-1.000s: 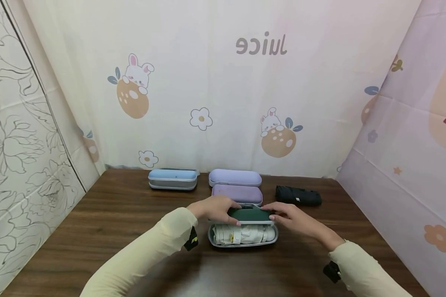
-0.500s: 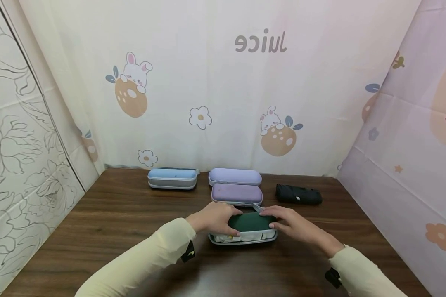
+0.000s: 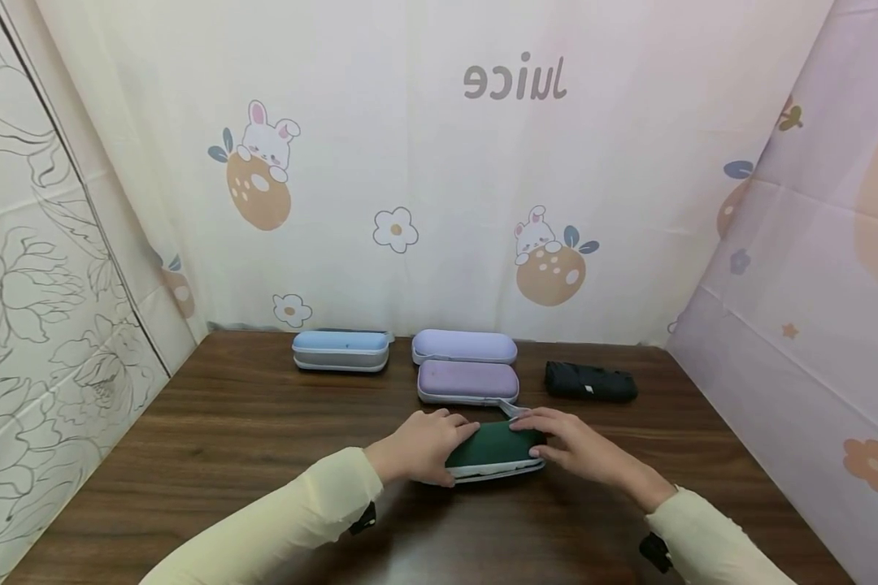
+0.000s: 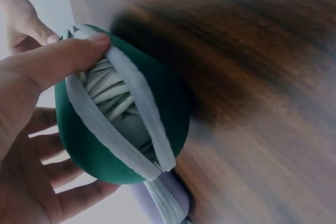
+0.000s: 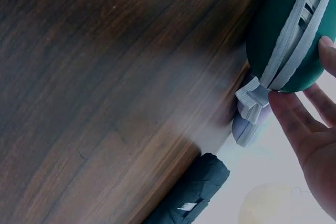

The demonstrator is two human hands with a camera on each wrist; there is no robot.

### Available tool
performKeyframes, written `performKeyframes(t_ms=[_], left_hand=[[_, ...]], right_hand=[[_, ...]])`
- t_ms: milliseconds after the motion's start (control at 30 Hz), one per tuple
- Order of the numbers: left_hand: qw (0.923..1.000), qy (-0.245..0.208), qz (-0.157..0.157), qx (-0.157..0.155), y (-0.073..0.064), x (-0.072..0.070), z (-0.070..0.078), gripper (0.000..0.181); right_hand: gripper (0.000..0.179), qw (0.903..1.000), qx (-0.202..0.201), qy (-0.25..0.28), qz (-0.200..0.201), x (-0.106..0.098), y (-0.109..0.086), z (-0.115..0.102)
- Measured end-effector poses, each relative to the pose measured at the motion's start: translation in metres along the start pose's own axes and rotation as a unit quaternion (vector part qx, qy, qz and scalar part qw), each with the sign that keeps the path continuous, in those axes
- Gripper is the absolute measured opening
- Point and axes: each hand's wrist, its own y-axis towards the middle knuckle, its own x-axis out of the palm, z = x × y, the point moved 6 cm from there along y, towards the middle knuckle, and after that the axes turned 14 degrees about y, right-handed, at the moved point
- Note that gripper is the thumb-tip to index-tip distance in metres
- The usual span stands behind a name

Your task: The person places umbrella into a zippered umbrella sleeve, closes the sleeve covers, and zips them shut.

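Note:
A green zip case (image 3: 499,443) lies at the middle of the table, its lid lowered over a pale bundle of pleated fabric (image 4: 116,98) that shows through the gap between the pale zip edges. My left hand (image 3: 420,447) grips the case's left end, thumb over the zip edge at the front and fingers spread over the lid. At the right end my right hand (image 3: 581,445) holds the lid between thumb and fingertips, close to the back corner. A grey strap (image 5: 252,98) sticks out from that corner.
Behind the green case lie a purple case (image 3: 468,379) and a lilac case (image 3: 464,345). A blue and grey case (image 3: 341,351) stands at the back left. To the right rests a black rolled bundle (image 3: 590,383) with a white tag. A printed curtain (image 3: 410,162) hangs behind the table.
The green lid has come down and forward over the pale bundle, leaving a narrow gap. My left thumb has moved forward and down to the case's front left edge; my right hand has barely moved.

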Motion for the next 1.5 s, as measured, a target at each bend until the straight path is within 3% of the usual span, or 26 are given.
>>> performKeyframes(t_ms=[300, 500, 667, 800, 867, 900, 967, 1033, 1133, 1233, 1400, 1500], left_hand=[[0.995, 0.074, 0.06, 0.028, -0.008, 0.003, 0.008, 0.074], [0.988, 0.124, 0.088, 0.024, -0.011, -0.001, 0.017, 0.068], [0.9767, 0.183, 0.111, 0.018, -0.011, -0.003, 0.023, 0.067], [0.973, 0.195, 0.122, 0.022, -0.012, -0.001, 0.024, 0.065], [0.9782, 0.166, 0.12, 0.034, -0.012, 0.001, 0.021, 0.065], [0.9844, 0.131, 0.111, 0.039, -0.012, 0.002, 0.017, 0.064], [0.9948, 0.033, 0.087, 0.043, -0.01, 0.004, 0.004, 0.057], [0.9951, -0.071, 0.06, 0.032, -0.007, 0.006, -0.013, 0.047], [0.98, -0.196, 0.033, 0.008, 0.001, 0.01, -0.037, 0.033], [0.9631, -0.268, 0.01, 0.016, 0.011, 0.016, -0.049, 0.034], [0.9323, -0.355, -0.044, 0.054, 0.029, 0.026, -0.046, 0.038], [0.9223, -0.373, -0.065, 0.075, 0.04, 0.029, -0.041, 0.037]], right_hand=[[0.037, 0.9995, 0.01, -0.023, 0.018, 0.003, -0.001, -0.004], [0.036, 0.9981, 0.012, -0.051, 0.031, 0.002, -0.004, -0.008], [0.037, 0.9956, 0.028, -0.087, 0.019, 0.002, 0.004, -0.014], [0.04, 0.9939, 0.015, -0.109, -0.007, 0.012, 0.016, -0.021], [0.042, 0.9934, -0.003, -0.114, -0.016, 0.019, 0.022, -0.025], [0.043, 0.9929, -0.014, -0.117, -0.017, 0.021, 0.024, -0.026], [0.044, 0.9922, -0.029, -0.12, -0.016, 0.024, 0.027, -0.029], [0.043, 0.9919, -0.036, -0.122, -0.011, 0.025, 0.027, -0.031], [0.043, 0.9922, -0.035, -0.119, -0.009, 0.026, 0.028, -0.032], [0.042, 0.9923, -0.031, -0.119, -0.01, 0.026, 0.029, -0.032], [0.041, 0.9928, -0.026, -0.116, -0.014, 0.027, 0.031, -0.032], [0.042, 0.993, -0.024, -0.115, -0.014, 0.027, 0.031, -0.031]])
